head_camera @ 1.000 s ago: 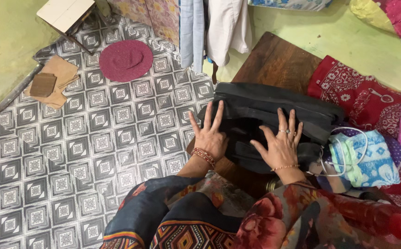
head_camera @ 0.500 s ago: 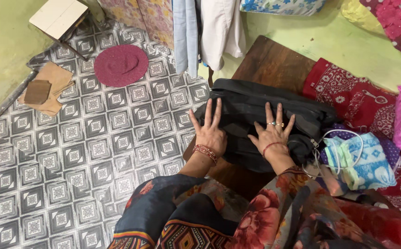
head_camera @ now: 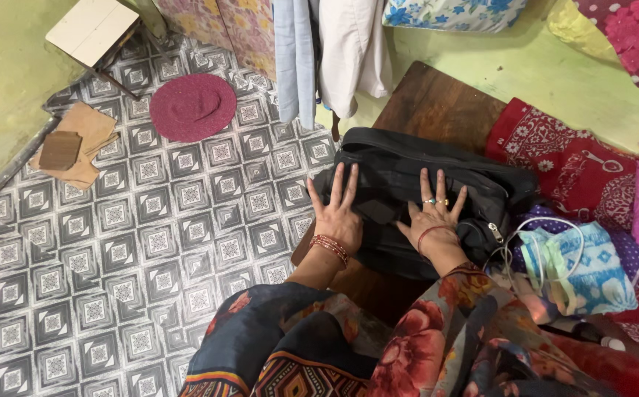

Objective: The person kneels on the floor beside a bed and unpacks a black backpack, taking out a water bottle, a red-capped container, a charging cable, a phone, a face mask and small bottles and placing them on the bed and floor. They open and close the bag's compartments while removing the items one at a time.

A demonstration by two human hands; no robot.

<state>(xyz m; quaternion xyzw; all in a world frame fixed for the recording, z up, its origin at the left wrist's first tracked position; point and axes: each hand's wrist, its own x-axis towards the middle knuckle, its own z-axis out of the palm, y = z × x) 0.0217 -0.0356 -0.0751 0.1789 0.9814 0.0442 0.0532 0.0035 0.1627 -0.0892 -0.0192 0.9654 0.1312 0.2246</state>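
Both hands lie flat, palms down, on a black bag (head_camera: 408, 187). The left hand (head_camera: 338, 213) presses the bag's near left corner, fingers straight and spread apart, gripping nothing; red bangles sit at its wrist. The right hand (head_camera: 431, 217) rests near the middle of the bag's top, fingers also spread and unclenched, with rings on two fingers and a thin red bangle at the wrist. The bag sits on a dark wooden table (head_camera: 437, 106), its zip pull toward the right end. Just right of the bag lies a blue patterned cloth (head_camera: 577, 268) with a white cord (head_camera: 514, 246) looped over it. A red printed cloth (head_camera: 569, 158) lies beyond. On the tiled floor (head_camera: 113, 242), well apart, a round red mat (head_camera: 192, 106).
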